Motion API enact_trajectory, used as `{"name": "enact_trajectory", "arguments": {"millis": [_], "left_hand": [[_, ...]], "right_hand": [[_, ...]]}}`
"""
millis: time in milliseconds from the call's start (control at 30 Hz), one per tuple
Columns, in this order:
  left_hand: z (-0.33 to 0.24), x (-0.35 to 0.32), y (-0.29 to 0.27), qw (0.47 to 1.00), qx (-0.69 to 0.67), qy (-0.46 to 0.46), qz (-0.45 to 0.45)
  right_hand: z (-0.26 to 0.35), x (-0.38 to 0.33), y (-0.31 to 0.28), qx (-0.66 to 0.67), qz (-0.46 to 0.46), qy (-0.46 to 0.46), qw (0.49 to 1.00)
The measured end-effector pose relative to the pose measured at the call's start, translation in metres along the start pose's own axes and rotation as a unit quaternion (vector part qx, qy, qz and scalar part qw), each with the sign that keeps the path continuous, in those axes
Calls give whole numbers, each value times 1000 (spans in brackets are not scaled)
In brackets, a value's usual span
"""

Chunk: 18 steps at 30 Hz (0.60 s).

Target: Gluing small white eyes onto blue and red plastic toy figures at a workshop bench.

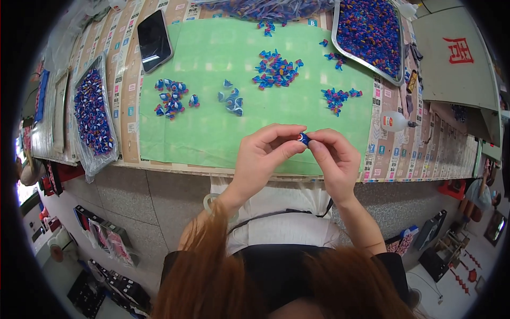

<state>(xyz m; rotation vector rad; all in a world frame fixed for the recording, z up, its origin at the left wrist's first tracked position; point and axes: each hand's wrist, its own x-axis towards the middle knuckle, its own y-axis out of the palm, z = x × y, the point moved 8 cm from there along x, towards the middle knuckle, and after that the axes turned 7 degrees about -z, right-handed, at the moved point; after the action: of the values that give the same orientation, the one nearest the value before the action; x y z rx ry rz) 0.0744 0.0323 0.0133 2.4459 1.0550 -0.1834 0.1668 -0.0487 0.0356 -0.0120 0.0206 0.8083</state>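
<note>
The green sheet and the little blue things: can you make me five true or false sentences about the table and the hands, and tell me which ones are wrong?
1. The left hand and the right hand meet at a small blue piece. True.
2. The phone lies at the far right of the table. False: it lies toward the left.
3. The shiny tray at the upper right holds lots of small colourful pieces. True.
4. The small bottle is on the green sheet. False: it is off the sheet, to its right.
5. Several separate piles lie on the green sheet. True.
</note>
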Motion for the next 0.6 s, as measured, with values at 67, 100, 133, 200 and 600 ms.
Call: {"name": "enact_trajectory", "arguments": {"millis": [67,100,133,200,600], "left_hand": [[-3,2,3,999,-40,3,2],[-2,3,2,999,-40,3,4],[-1,3,-1,1000,-3,16,8],[-1,4,-1,999,33,29,13],[20,2,4,982,-163,-92,8]], "right_hand": [[-10,-1,-1,77,-19,63,995],[-19,-4,-1,153,-38,125,979],[-18,-4,-2,153,-39,125,980],[-21,-7,0,179,-25,163,970],[-1,-9,1,23,2,50,998]]}}
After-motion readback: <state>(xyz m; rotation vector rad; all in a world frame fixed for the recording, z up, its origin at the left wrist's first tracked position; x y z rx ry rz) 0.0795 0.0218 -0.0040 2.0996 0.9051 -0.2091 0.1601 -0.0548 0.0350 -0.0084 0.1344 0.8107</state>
